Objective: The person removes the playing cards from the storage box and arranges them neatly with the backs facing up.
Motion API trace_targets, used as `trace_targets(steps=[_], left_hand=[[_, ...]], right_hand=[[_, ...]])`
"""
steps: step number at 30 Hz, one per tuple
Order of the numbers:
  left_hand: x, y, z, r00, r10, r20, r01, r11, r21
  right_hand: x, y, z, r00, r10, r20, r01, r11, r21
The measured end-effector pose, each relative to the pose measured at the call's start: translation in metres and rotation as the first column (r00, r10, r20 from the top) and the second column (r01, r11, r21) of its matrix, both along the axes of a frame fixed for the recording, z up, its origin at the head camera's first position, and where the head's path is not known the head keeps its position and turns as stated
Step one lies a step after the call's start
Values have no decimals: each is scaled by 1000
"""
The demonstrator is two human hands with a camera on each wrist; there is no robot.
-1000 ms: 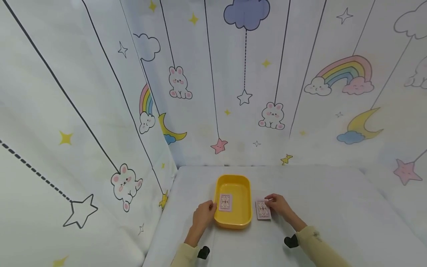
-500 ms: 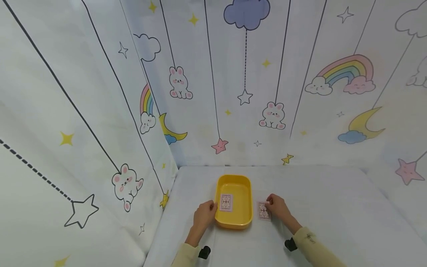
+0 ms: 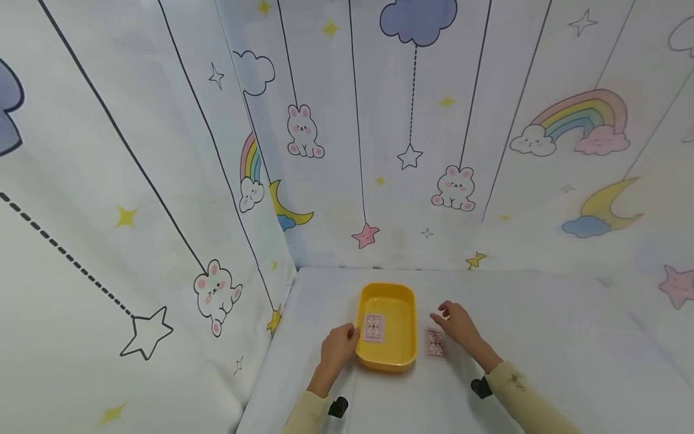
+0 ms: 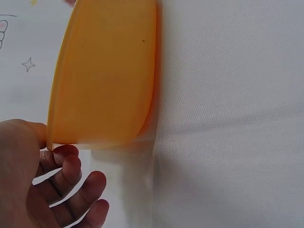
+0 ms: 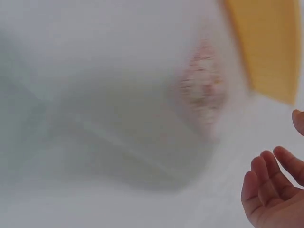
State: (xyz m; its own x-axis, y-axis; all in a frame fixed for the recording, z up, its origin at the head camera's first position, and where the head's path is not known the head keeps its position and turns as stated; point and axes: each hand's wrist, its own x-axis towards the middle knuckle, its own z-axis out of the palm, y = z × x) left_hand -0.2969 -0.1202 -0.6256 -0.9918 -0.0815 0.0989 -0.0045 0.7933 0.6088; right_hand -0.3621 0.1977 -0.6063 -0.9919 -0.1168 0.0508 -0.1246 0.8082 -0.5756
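My left hand [image 3: 338,345] pinches the left rim of a yellow plastic tray [image 3: 398,328] between thumb and index finger. The other fingers curl loosely below the rim in the left wrist view. Inside the tray, towards its left side, lies a playing card [image 3: 373,328] with its patterned pink back up. A second playing card [image 3: 435,343], also back up, rests on the white cloth just right of the tray. My right hand [image 3: 458,322] is beyond and right of this card, thumb and fingers apart, holding nothing. In the right wrist view that card [image 5: 204,90] is blurred.
White cloth [image 3: 531,337] covers the table. Patterned fabric [image 3: 401,235] hangs at the back, and another sheet [image 3: 179,241] closes the left side. Dark straps [image 3: 481,388] sit at both wrists, by the pale yellow sleeves.
My right hand has let go of the card beside the tray and moved away from it, its fingers spreading. The left hand stays at the tray's rim. The head view has turned slightly left.
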Motion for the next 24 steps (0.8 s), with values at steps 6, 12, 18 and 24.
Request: trace_targets(steps=[6, 12, 18, 24], left_hand=[[-2, 0, -1, 1000, 6, 12, -6, 1000, 19], [-4, -1, -4, 1000, 15, 1, -15, 1000, -1], [-5, 0, -4, 1000, 17, 17, -18, 1000, 11], [-4, 2, -4, 999, 39, 32, -40, 999, 20]], right_hand=[[-7, -45, 41, 989, 145, -23, -144, 989, 39], [-12, -101, 54, 951, 288, 112, -304, 935, 182], [-22, -137, 33, 913, 334, 233, -401, 836, 374], [-33, -151, 6, 911, 309, 275, -404, 803, 437]])
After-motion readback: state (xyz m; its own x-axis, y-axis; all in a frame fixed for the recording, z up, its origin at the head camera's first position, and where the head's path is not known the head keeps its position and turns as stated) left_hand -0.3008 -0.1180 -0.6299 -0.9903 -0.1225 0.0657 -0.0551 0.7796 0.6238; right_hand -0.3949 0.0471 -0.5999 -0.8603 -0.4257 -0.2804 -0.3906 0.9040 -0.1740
